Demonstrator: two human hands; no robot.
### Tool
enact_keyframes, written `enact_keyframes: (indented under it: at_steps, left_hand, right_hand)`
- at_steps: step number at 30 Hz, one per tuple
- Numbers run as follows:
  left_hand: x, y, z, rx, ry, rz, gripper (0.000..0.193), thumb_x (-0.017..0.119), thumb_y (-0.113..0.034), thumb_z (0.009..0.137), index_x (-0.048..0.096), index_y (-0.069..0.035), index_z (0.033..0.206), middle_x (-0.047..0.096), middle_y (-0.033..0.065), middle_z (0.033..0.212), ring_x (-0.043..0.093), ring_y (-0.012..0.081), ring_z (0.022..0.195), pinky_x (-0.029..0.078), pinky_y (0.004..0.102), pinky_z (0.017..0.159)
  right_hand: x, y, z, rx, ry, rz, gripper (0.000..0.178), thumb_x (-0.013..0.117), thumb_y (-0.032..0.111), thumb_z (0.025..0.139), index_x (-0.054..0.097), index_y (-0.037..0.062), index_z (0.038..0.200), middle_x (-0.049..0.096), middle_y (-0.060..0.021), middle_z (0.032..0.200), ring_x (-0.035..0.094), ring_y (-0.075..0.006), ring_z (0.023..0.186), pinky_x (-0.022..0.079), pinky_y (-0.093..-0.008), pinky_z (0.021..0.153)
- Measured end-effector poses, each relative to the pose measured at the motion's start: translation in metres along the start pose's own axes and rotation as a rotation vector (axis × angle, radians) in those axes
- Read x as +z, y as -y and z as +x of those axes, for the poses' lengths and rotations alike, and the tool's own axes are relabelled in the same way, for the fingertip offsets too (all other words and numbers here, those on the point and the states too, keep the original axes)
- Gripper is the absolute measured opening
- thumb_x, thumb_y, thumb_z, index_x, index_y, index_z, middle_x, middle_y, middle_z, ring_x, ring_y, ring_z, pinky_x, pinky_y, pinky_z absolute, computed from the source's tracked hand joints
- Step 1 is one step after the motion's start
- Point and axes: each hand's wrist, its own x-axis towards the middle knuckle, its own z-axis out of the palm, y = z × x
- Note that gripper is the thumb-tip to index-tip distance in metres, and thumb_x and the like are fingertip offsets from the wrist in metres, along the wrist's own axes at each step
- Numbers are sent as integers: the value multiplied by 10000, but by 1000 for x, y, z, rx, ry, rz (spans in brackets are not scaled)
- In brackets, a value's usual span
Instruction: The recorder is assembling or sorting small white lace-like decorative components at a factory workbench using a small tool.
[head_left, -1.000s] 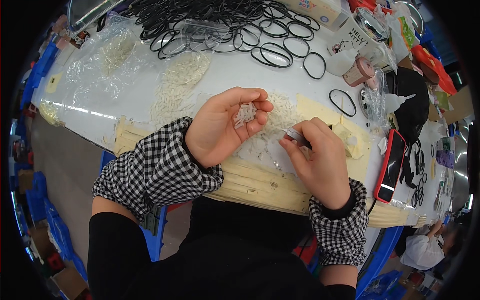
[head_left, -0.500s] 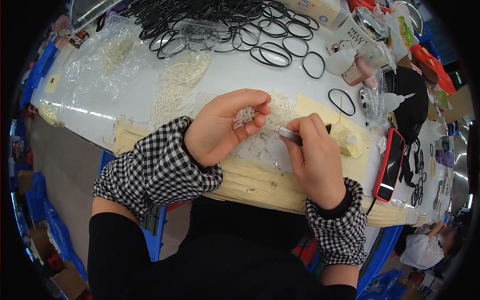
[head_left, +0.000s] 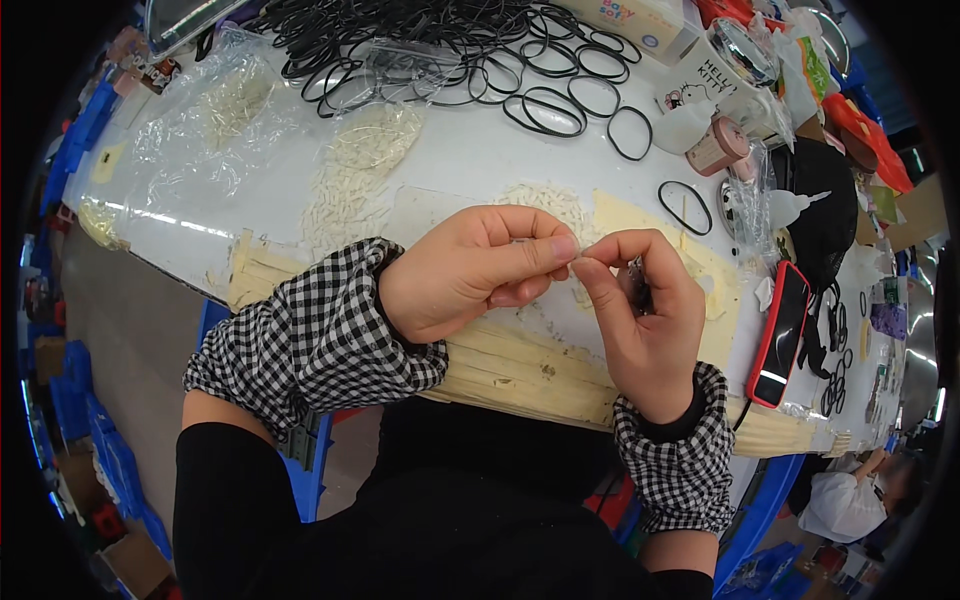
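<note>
My left hand is closed above the table's near side, with thumb and forefinger pinched together. Small white pieces seen in its palm a moment earlier are now mostly covered by the fingers. Thumb and forefinger of my right hand pinch at the left fingertips; whatever lies between the tips is too small to make out. Tucked inside the right hand is a small dark and metallic tool, its kind unclear. Beyond the hands lies a heap of small white pieces, and a larger spread of white pieces sits left.
Black rubber loops pile up at the back. Clear plastic bags lie at the left. To the right are a red-cased phone, a pink cup and a squeeze bottle. Yellowish tape covers the near edge.
My left fingers have closed over the white pieces. The right fingertips have come to meet the left ones, and the metallic tool has shifted from the fingertips back into the right hand.
</note>
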Motion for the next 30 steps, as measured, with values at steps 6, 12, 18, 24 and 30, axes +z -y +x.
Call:
enact_keyframes:
  at_steps: [6, 12, 18, 24, 30]
  left_hand:
    - [2, 0, 0, 15, -44, 12, 206, 528, -242, 961, 571, -41, 959, 495, -45, 746, 400, 41, 645, 306, 178, 563]
    - [1, -2, 1, 16, -38, 21, 189, 524, -233, 960, 576, -54, 927, 489, -56, 731, 401, 28, 638, 302, 174, 553]
    - [1, 1, 0, 28, -67, 22, 182, 529, -230, 956, 579, -58, 921, 488, -58, 729, 400, 27, 630, 302, 173, 551]
    - [2, 0, 1, 9, -110, 13, 179, 544, -218, 949, 587, -44, 936, 492, -51, 728, 393, 32, 629, 309, 174, 556]
    - [4, -1, 1, 20, -142, 35, 178, 548, -204, 949, 591, -32, 958, 500, -50, 745, 383, 34, 621, 317, 172, 565]
  right_hand:
    - [-1, 4, 2, -24, 1, -41, 152, 723, 40, 779, 612, 21, 880, 568, -10, 717, 473, -33, 545, 327, -183, 452]
    - [-1, 3, 1, -38, -20, -67, 133, 711, 18, 767, 623, 27, 866, 572, -7, 714, 465, -35, 528, 316, -187, 441]
    - [-1, 2, 1, -55, -48, -93, 131, 706, -1, 749, 631, 31, 852, 600, -15, 738, 479, -37, 534, 314, -189, 437]
    - [-1, 0, 3, -239, -97, -216, 185, 687, -60, 701, 641, 25, 858, 618, -58, 768, 566, -113, 568, 418, -224, 474]
    - [2, -6, 3, -445, -145, -328, 197, 664, -90, 703, 653, 14, 869, 614, -91, 773, 613, -176, 605, 489, -267, 522]
